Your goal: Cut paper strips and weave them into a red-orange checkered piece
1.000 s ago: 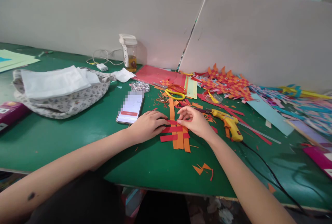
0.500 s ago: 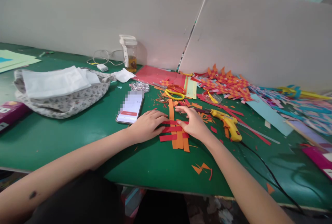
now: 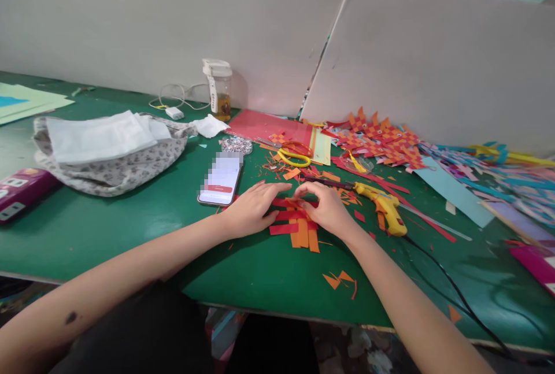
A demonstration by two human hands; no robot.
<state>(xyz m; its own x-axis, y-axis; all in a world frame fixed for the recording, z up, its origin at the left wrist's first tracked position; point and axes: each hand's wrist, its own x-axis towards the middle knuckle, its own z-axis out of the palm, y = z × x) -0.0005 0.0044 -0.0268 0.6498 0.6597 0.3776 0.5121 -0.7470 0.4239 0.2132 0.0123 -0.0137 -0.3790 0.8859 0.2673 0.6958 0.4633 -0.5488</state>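
Red and orange paper strips point(image 3: 300, 236) lie woven across each other on the green table in front of me. At their left side is my left hand point(image 3: 254, 210), its fingers stretched out and its thumb by the ends of the red strips point(image 3: 284, 229). My right hand point(image 3: 324, 207) bends over the top of the weave, thumb and fingers closed on an orange paper strip point(image 3: 296, 205) that is folded down there. The fingers partly hide the upper part of the weave.
A yellow glue gun point(image 3: 385, 206) with a black cord lies right of the weave. Behind are yellow-handled scissors point(image 3: 295, 158) among scraps. A phone point(image 3: 221, 178) and a patterned cloth bag point(image 3: 113, 180) lie left. Woven paper fish point(image 3: 381, 143) are piled at the back right.
The orange strip that reached upward past the weave is now folded down toward me. My right fingers have closed on it, and my left index finger has moved toward the right hand.
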